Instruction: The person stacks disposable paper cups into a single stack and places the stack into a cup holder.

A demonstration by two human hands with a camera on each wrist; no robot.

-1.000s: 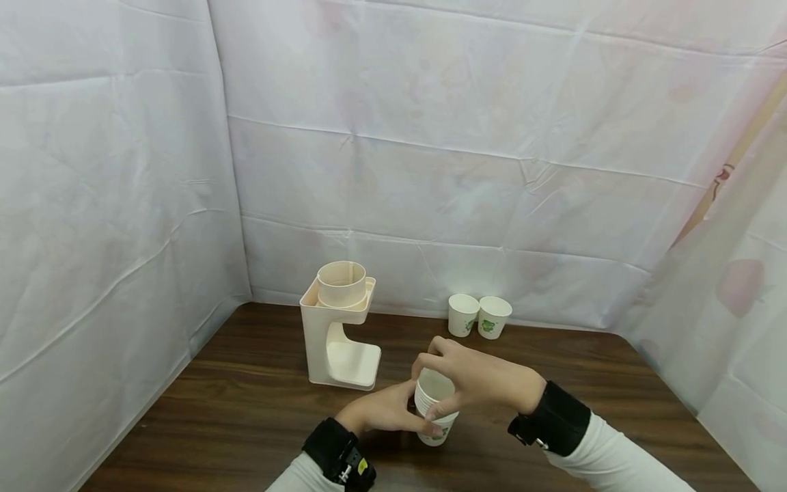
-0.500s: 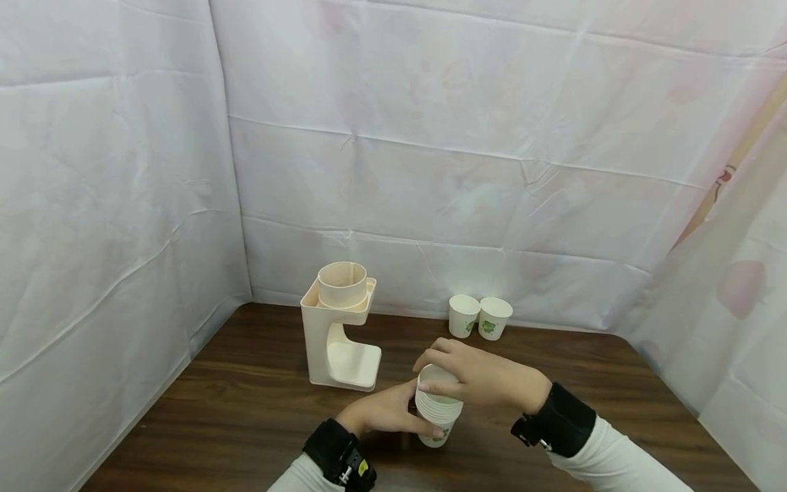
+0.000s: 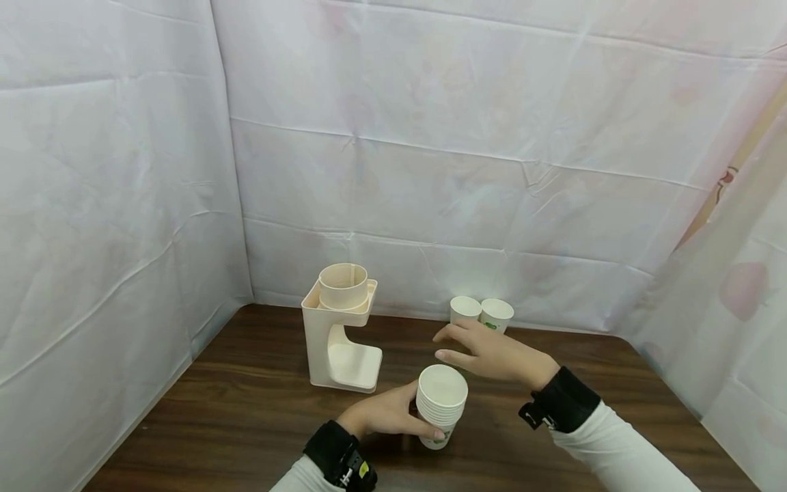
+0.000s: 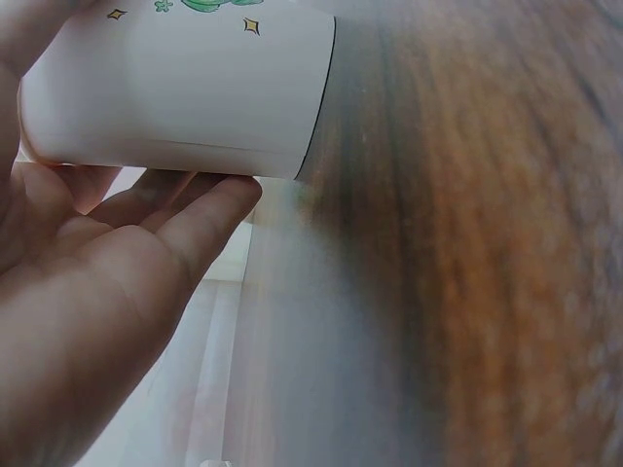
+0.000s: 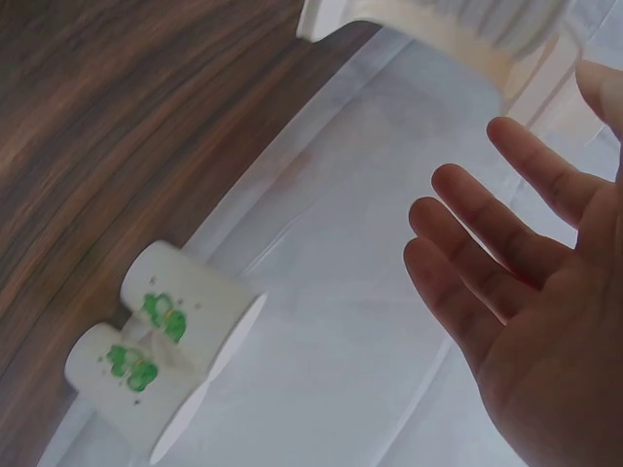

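In the head view, a nested stack of white paper cups (image 3: 443,400) stands near the front of the table, open ends up. My left hand (image 3: 392,411) holds it low down from the left, thumb across the front. Up close in the left wrist view, the lowest cup (image 4: 185,92) shows a green print, and fingers (image 4: 209,219) curve along its side. Beyond the stack, apart from it, my right hand (image 3: 496,352) hovers holding nothing. Its fingers (image 5: 477,258) are spread and loosely extended in the right wrist view.
A cream stand (image 3: 320,342) with a round tube (image 3: 342,287) on top is left of the stack. Two single paper cups (image 3: 465,309) (image 5: 190,302) stand side by side at the back, partly behind my right hand. White cloth (image 3: 381,191) hangs around the dark wooden table (image 3: 246,410).
My right hand has let go of the stack's rim and moved up and to the right, toward the back cups. My left hand stays on the stack.
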